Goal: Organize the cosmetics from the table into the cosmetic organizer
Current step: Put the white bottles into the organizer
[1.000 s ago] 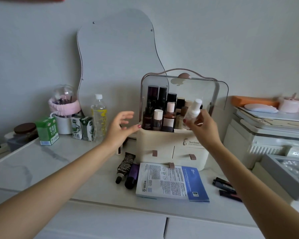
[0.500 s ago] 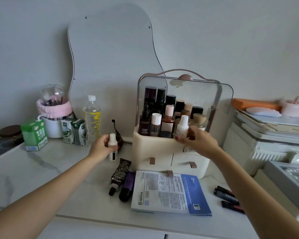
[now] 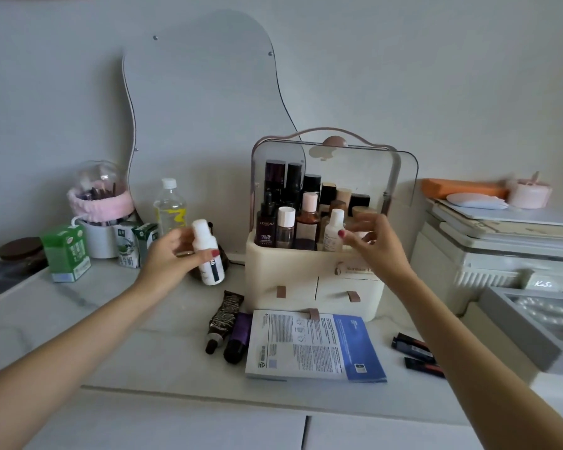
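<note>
The cream cosmetic organizer (image 3: pixel 306 271) stands mid-table with its clear lid raised and several bottles upright in its top bin. My left hand (image 3: pixel 173 254) grips a small white bottle (image 3: pixel 207 251) with a dark label, lifted off the table to the organizer's left. My right hand (image 3: pixel 374 241) hovers at the bin's front right, fingers spread, just beside a small white bottle (image 3: pixel 333 230) standing in the bin. On the table in front lie a dark patterned tube (image 3: pixel 223 319), a purple tube (image 3: pixel 239 339), a sheet mask packet (image 3: pixel 316 347) and dark lipsticks (image 3: pixel 416 352).
A wavy mirror (image 3: pixel 205 108) leans on the wall behind. At the left stand a water bottle (image 3: pixel 169 209), green cartons (image 3: pixel 67 251) and a brush holder (image 3: pixel 100 206). White boxes (image 3: pixel 501 254) and a grey tray (image 3: pixel 540 323) crowd the right side.
My right hand has set its white bottle into the organizer's bin and let go. My left hand has taken hold of the other white bottle and lifted it off the table.
</note>
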